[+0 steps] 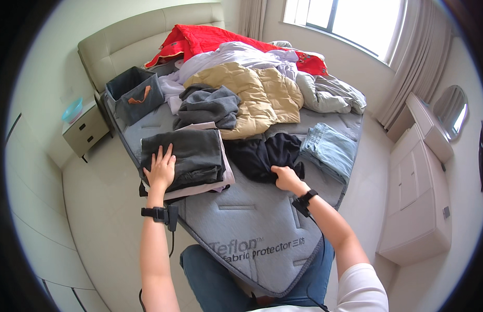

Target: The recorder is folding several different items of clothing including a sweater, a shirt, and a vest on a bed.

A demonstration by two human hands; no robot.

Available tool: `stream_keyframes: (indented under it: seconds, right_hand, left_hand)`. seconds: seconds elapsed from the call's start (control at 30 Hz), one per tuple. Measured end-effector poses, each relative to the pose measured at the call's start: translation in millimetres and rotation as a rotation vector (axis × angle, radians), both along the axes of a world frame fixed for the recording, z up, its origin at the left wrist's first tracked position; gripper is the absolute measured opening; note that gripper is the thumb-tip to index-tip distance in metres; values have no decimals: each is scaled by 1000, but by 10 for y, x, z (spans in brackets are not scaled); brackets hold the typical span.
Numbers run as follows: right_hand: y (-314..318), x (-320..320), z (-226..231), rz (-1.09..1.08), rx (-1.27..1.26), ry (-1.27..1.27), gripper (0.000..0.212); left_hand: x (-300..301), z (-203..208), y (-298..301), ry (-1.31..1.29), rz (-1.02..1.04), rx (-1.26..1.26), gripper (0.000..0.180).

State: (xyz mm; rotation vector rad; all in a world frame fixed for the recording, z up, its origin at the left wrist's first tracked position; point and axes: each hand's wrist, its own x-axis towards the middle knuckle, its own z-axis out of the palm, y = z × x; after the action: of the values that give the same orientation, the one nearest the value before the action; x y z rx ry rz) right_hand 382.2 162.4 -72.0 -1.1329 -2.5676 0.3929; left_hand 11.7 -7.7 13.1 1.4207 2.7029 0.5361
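My left hand (pixel 161 169) lies flat with spread fingers on a dark grey folded garment (pixel 192 153). That garment tops a stack of folded clothes, with a pale pink piece (pixel 227 177) showing at its edge. My right hand (pixel 288 179) is closed on the near edge of a crumpled black garment (pixel 262 153), which spreads over the mattress beside the stack. Just right of the black garment sits a pile of folded light blue jeans (pixel 329 151). Both wrists wear black straps with small devices.
On the grey mattress (pixel 226 216) lie a dark grey sweater (pixel 207 106), a tan puffer jacket (pixel 257 99), lilac bedding (pixel 231 54) and a red quilt (pixel 210 39). A grey fabric bin (pixel 119 104) stands at the left edge. Beside the bed are a nightstand (pixel 88 130) and a pale cabinet (pixel 415 192).
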Motion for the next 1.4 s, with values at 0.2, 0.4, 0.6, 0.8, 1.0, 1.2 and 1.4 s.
stream_keyframes:
  seconds: [0.2, 0.4, 0.6, 0.8, 1.0, 1.2, 1.4]
  right_hand:
    - [-1093, 547, 407, 326, -425, -270, 40]
    - [-1494, 1103, 709, 650, -743, -331, 28]
    - [-1609, 1290, 1812, 362, -569, 461, 22]
    - [-1737, 1512, 2712, 294, -529, 891, 21]
    - [-1635, 1699, 3121, 175, -387, 1095, 19]
    - [-1437, 2202, 3434, 33, -233, 877, 16]
    - [-1423, 2313, 3572, 10, -163, 801, 18]
  left_hand:
    - [462, 166, -196, 504, -45, 476, 41]
    - [1959, 300, -515, -64, -789, 477, 46]
    - [2650, -120, -747, -158, -916, 9, 100]
    - [2763, -335, -523, -46, -719, 261, 70]
    - [2544, 241, -348, -416, -687, 558, 18]
    - [2006, 1450, -522, 49, -704, 897, 28]
    - [1783, 1958, -721, 342, -499, 853, 22]
